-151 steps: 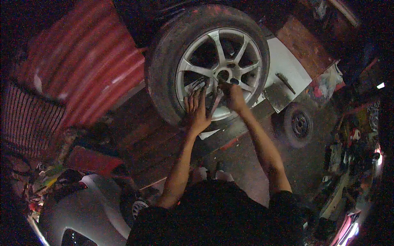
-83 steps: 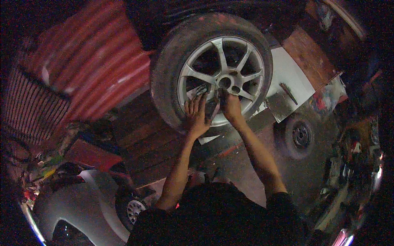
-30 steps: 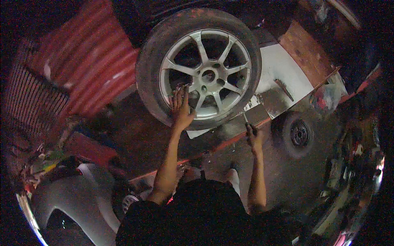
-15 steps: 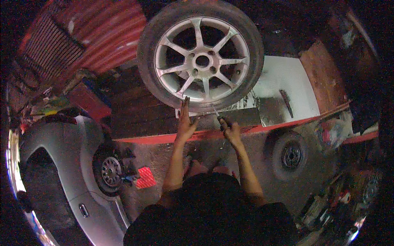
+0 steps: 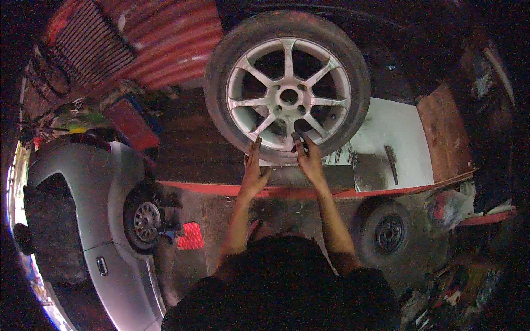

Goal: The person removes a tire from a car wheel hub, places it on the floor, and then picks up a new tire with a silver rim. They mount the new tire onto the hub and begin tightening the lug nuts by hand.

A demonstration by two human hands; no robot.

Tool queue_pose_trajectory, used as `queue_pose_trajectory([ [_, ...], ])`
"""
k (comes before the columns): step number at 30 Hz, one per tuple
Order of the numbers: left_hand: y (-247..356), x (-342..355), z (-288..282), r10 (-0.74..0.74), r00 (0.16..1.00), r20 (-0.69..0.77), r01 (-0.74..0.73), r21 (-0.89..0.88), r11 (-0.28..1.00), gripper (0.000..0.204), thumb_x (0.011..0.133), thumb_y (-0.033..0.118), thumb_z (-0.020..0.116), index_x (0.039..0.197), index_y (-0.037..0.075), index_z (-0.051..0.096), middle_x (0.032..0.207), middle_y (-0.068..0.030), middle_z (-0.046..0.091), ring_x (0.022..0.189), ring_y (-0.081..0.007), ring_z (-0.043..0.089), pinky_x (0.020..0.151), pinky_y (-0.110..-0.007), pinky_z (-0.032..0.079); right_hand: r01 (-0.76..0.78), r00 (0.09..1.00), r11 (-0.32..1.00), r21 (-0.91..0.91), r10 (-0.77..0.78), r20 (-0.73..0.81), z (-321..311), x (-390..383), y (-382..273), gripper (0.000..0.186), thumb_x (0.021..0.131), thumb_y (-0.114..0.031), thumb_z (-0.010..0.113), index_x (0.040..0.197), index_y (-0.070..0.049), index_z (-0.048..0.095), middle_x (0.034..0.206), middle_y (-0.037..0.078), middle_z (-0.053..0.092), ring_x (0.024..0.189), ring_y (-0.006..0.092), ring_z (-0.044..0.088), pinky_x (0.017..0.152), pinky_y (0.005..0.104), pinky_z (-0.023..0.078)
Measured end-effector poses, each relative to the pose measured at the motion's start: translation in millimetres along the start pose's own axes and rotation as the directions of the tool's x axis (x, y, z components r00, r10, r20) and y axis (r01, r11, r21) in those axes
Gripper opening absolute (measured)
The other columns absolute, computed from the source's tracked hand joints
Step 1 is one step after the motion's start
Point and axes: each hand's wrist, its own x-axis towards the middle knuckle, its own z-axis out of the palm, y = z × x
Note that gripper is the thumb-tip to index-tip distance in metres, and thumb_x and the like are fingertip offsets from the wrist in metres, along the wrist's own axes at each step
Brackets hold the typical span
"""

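Observation:
A silver alloy wheel with several spokes (image 5: 267, 101), its black tyre (image 5: 218, 91) mounted, faces me above a bench. Fingers stretched out, my left hand (image 5: 255, 172) lies against the lower left of the tyre, its fingertips near the rim's edge. My right hand (image 5: 310, 163) is closed around a small tool with a dark handle (image 5: 298, 138) at the bottom of the rim, beside a spoke. The tool's thin tip cannot be made out against the wheel now.
Under the wheel is a dark bench with a red front edge (image 5: 276, 191) and a stained white sheet (image 5: 408, 138). A spare wheel (image 5: 386, 234) is at the lower right. To the left stand a silver car (image 5: 118, 231) and a red patterned piece (image 5: 190, 236) on the floor.
My right hand has moved up with the tool, from the tyre's lower edge to the rim. The whole scene has shifted right and slightly down in view. My left hand stays by the tyre.

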Motion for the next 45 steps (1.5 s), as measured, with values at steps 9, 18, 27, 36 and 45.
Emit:
queue_pose_trajectory([
  [9,-31,64,-56,0.128,0.991,0.047,-0.131,0.062,0.989,0.09,0.082,0.006,0.067,0.157,0.005,0.018,0.164,-0.0128,0.021,0.153,-0.0364,0.013,0.122,-0.058,0.009,-0.1,0.995,0.927,-0.361,0.091,-0.044,25,34,-28,0.035,0.093,-0.008,0.061,0.127,0.002,0.06,0.095,0.02,0.073,0.084,0.0303,0.074,0.073,0.0392,0.056],
  [18,-45,136,-101,0.405,0.908,0.11,-0.419,0.264,0.869,0.081,0.08,0.006,0.067,0.153,0.005,0.033,0.16,-0.0149,0.029,0.152,-0.0357,0.017,0.12,-0.061,0.011,-0.174,0.984,0.732,-0.659,0.102,-0.147,64,38,-48,0.042,0.085,-0.011,0.069,0.126,-0.011,0.064,0.096,0.015,0.073,0.087,0.0376,0.07,0.075,0.0475,0.055],
  [27,-75,157,-100,0.394,0.895,0.209,-0.443,0.308,0.842,0.088,0.079,0.011,0.07,0.155,0.005,0.027,0.156,-0.016,0.034,0.151,-0.0335,0.02,0.12,-0.061,0.009,-0.188,0.979,0.608,-0.771,0.182,-0.096,71,57,-63,0.04,0.083,-0.019,0.071,0.123,-0.018,0.066,0.09,0.016,0.071,0.082,0.0377,0.069,0.071,0.0486,0.056],
  [36,-87,162,-86,0.38,0.904,0.194,-0.424,0.306,0.852,0.088,0.078,0.019,0.073,0.153,0.005,0.028,0.155,-0.0164,0.033,0.149,-0.0332,0.022,0.12,-0.061,0.008,-0.029,0.992,0.524,-0.851,0.117,0.038,68,80,-20,0.037,0.083,-0.019,0.068,0.119,-0.016,0.068,0.087,0.018,0.069,0.084,0.0397,0.068,0.07,0.0508,0.055],
  [45,-84,158,-87,0.366,0.905,0.216,-0.42,0.321,0.849,0.087,0.078,0.02,0.073,0.151,0.0,0.029,0.154,-0.0198,0.033,0.15,-0.0341,0.019,0.12,-0.062,0.006,-0.229,0.931,0.55,-0.803,0.365,-0.016,62,69,-37,0.04,0.084,-0.018,0.066,0.125,-0.017,0.066,0.097,0.019,0.069,0.089,0.0412,0.066,0.075,0.0513,0.055],
])
